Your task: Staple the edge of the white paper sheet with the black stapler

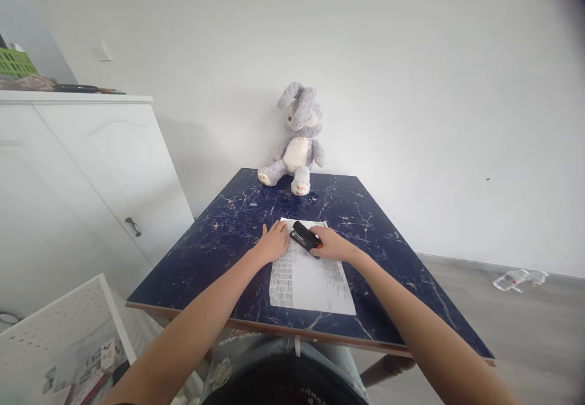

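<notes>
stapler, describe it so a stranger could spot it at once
A dark blue marbled table stands by the white wall, a grey plush rabbit at its far edge. On the printed paper mid-table, the stapler lies at the top edge in the right hand. It is the only black thing there, with an orange end.

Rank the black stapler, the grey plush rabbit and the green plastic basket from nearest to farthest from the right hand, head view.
1. Black stapler: in the right hand.
2. Grey plush rabbit: far edge of blue table.
3. Green plastic basket: atop white cabinet, far left.
</notes>
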`<state>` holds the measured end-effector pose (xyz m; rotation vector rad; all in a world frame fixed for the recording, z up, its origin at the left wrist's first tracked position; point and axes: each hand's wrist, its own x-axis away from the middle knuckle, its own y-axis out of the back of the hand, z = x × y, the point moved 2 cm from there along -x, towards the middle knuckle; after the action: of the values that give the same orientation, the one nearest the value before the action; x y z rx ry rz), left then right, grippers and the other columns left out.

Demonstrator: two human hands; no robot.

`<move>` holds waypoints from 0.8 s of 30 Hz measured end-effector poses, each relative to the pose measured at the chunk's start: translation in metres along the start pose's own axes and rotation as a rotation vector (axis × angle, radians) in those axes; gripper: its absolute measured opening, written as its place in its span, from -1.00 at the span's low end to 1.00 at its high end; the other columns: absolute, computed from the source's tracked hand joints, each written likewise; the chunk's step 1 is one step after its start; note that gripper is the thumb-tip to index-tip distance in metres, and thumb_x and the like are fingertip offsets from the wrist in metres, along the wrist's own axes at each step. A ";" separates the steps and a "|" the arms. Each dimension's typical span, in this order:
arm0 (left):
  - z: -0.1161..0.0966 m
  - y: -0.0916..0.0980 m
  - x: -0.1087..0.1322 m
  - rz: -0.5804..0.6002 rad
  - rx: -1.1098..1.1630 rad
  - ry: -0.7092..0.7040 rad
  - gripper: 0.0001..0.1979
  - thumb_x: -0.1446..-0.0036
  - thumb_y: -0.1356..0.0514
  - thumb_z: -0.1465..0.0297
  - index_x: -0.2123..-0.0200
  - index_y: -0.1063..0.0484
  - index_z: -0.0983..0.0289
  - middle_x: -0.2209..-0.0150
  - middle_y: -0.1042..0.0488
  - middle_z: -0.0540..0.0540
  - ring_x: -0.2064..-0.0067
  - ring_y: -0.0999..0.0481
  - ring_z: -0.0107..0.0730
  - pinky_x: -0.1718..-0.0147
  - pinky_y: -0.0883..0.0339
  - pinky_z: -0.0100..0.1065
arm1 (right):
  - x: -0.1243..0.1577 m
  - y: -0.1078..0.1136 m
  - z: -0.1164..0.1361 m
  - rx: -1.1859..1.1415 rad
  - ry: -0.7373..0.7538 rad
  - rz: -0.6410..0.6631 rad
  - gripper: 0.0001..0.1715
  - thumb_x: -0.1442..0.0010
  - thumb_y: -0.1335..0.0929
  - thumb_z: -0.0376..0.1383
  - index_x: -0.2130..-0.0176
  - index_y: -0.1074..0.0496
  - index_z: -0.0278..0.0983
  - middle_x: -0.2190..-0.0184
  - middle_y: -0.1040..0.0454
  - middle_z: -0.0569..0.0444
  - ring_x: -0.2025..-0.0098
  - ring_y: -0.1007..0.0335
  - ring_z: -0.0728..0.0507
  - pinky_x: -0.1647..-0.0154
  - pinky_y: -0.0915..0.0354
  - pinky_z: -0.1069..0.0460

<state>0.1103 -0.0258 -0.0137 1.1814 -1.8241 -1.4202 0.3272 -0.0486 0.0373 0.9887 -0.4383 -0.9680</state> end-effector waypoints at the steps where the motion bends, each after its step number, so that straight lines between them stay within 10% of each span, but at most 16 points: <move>1: -0.001 0.000 0.002 -0.022 -0.028 0.034 -0.48 -0.38 0.12 0.31 -0.33 -0.13 0.33 -0.40 -0.05 0.40 -0.44 0.07 0.17 -0.26 0.17 0.41 | -0.002 0.003 -0.003 -0.018 0.030 0.003 -0.64 -0.02 -0.43 -0.28 0.14 -0.46 -0.31 0.21 -0.50 -0.01 0.28 -0.37 -0.12 0.30 -0.23 0.05; 8: 0.001 0.000 -0.005 -0.219 0.031 0.095 -0.56 -0.28 0.01 0.42 -0.17 -0.38 0.35 -0.30 -0.25 0.37 -0.35 -0.14 0.12 -0.28 0.06 0.29 | -0.006 0.009 -0.037 -0.560 0.014 0.269 -0.44 -0.12 -0.43 0.01 0.03 -0.52 -0.32 0.47 -0.42 0.13 0.49 -0.22 -0.02 0.43 -0.19 0.06; 14: 0.025 0.003 -0.024 -0.522 0.918 0.139 -0.65 -0.28 -0.03 0.33 0.09 -0.58 0.29 -0.02 -0.57 0.24 -0.11 -0.50 -0.10 -0.20 -0.25 -0.06 | -0.002 -0.003 -0.049 -0.818 -0.157 0.249 -0.33 0.03 -0.53 -0.05 0.00 -0.52 -0.34 0.54 -0.34 0.18 0.57 -0.10 0.03 0.52 -0.11 0.08; 24: 0.025 0.000 -0.030 -0.502 1.474 0.183 -0.71 -0.23 -0.16 0.26 0.20 -0.59 0.34 0.07 -0.60 0.28 0.00 -0.57 -0.14 -0.11 -0.30 -0.13 | -0.018 -0.023 -0.018 -0.186 0.048 -0.206 -0.55 -0.10 -0.44 -0.24 0.01 -0.51 -0.31 0.13 -0.55 -0.03 0.17 -0.43 -0.18 0.12 -0.31 -0.03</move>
<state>0.1038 0.0119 -0.0184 2.4106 -2.4893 0.1797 0.3194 -0.0290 0.0105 0.8976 -0.2042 -1.1455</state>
